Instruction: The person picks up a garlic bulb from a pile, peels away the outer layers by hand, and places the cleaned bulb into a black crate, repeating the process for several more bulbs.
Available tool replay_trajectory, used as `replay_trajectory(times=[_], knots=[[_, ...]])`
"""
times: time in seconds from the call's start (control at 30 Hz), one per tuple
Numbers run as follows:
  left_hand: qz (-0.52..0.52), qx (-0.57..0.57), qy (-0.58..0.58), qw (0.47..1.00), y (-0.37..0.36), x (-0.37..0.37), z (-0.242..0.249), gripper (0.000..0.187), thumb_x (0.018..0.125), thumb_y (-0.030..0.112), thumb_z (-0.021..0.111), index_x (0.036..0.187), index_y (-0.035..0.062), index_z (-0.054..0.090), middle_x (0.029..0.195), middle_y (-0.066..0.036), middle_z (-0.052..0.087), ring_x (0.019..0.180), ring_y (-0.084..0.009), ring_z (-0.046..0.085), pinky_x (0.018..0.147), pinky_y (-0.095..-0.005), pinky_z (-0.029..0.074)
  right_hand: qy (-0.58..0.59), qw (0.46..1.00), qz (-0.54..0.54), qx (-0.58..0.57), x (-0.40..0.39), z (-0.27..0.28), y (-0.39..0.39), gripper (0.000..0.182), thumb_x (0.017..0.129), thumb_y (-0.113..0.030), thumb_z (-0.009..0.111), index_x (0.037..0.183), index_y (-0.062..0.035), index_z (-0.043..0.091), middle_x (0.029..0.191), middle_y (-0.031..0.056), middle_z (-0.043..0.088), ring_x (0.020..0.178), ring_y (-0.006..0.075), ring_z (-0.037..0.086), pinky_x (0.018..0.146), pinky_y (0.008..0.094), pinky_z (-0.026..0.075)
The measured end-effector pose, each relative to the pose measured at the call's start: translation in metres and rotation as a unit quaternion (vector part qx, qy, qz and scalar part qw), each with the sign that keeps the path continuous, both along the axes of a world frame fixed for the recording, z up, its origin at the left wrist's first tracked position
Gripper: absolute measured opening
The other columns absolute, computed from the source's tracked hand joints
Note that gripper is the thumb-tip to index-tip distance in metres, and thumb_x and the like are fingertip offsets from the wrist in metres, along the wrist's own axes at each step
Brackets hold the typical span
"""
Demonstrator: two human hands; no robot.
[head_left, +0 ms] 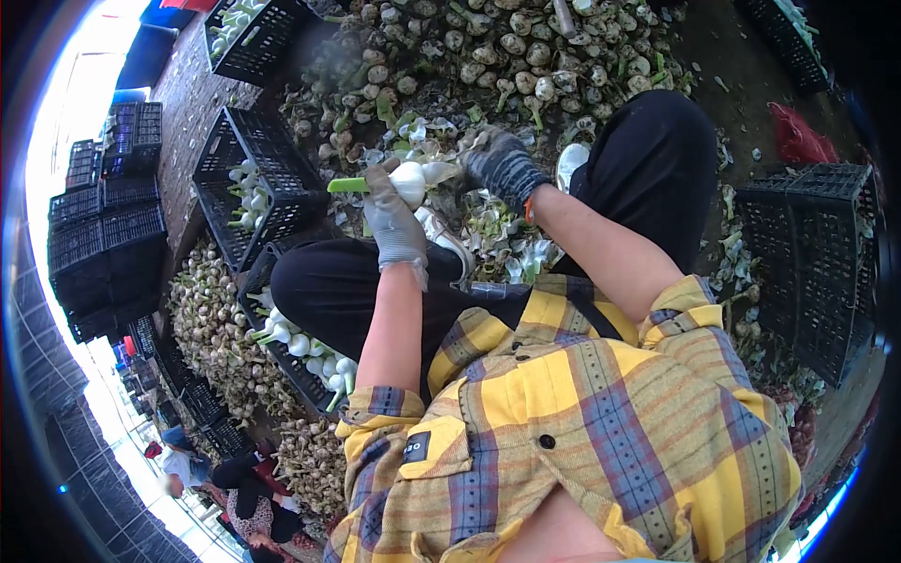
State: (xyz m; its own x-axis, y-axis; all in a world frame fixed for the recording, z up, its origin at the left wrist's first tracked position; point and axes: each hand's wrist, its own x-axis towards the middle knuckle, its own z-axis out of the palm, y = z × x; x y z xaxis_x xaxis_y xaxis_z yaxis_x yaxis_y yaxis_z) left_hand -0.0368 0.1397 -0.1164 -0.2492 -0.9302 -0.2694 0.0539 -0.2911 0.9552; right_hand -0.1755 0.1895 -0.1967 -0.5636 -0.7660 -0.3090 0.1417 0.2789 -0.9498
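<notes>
My left hand, in a pale grey glove, is closed around a garlic bulb with a white, clean surface. The bulb's cut green stem sticks out to the left of the hand. From the bulb's other side a pale flap of garlic skin reaches toward my right hand. That hand wears a dark grey striped glove and its fingers are curled; what they hold, if anything, is not clear. Below both hands, loose peelings cover the ground between my shoes.
A large heap of dirty garlic lies ahead. Black crates with white bulbs stand at left: one tilted crate, another crate by my knee. Stacked crates stand at right, near a red mesh bag. Other people sit at lower left.
</notes>
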Motion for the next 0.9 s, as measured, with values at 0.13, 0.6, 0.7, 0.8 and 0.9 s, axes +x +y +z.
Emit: replay_trajectory(times=[0.13,0.6,0.7,0.8,0.9], knots=[[0.009,0.119,0.119,0.986,-0.010,0.004,0.002,0.041,0.092,0.041,0.043,0.101,0.0038,0.058,0.092,-0.007,0.061,0.086,-0.0194,0.059,0.076,-0.0304,0.050,0.114,0.971,0.182,0.105,-0.013,0.059,0.019,0.033,0.080,-0.030,0.061,0.098,-0.0021,0.063,0.088,0.0245,0.063,0.085,0.0370,0.060,0.075,0.0382,0.048],[-0.024,0.252,0.192,0.948,-0.027,0.011,-0.017,0.037,0.090,0.040,0.042,0.099,0.0079,0.058,0.095,-0.010,0.062,0.088,-0.0250,0.060,0.081,-0.0408,0.050,0.206,0.892,0.382,-0.122,0.023,0.082,0.035,0.019,0.076,-0.007,0.067,0.094,-0.0036,0.063,0.086,0.0108,0.062,0.082,0.0231,0.060,0.077,0.0307,0.049],[0.019,0.281,0.239,0.929,-0.019,0.005,0.008,0.033,0.089,0.038,0.044,0.097,0.0097,0.058,0.096,-0.010,0.061,0.092,-0.0239,0.059,0.078,-0.0350,0.051,0.253,0.868,0.425,-0.033,0.017,0.088,0.048,0.024,0.076,-0.011,0.067,0.099,-0.0041,0.063,0.086,0.0131,0.064,0.077,0.0216,0.059,0.074,0.0321,0.048],[-0.028,0.166,0.160,0.973,-0.019,0.009,-0.001,0.031,0.089,0.039,0.047,0.095,0.0097,0.057,0.089,-0.006,0.060,0.084,-0.0171,0.058,0.071,-0.0278,0.049,0.250,0.922,0.294,-0.039,0.006,0.102,0.042,0.042,0.074,-0.025,0.067,0.111,-0.0076,0.059,0.096,0.0196,0.061,0.092,0.0334,0.059,0.084,0.0378,0.046],[-0.086,-0.005,-0.011,0.996,-0.003,0.006,0.021,0.040,0.087,0.047,0.053,0.096,0.0076,0.055,0.085,-0.005,0.058,0.074,-0.0131,0.057,0.065,-0.0247,0.049,0.313,0.931,0.185,-0.025,0.002,0.130,0.039,0.052,0.075,-0.023,0.067,0.122,-0.0064,0.050,0.119,0.0199,0.053,0.106,0.0330,0.054,0.089,0.0389,0.044]])
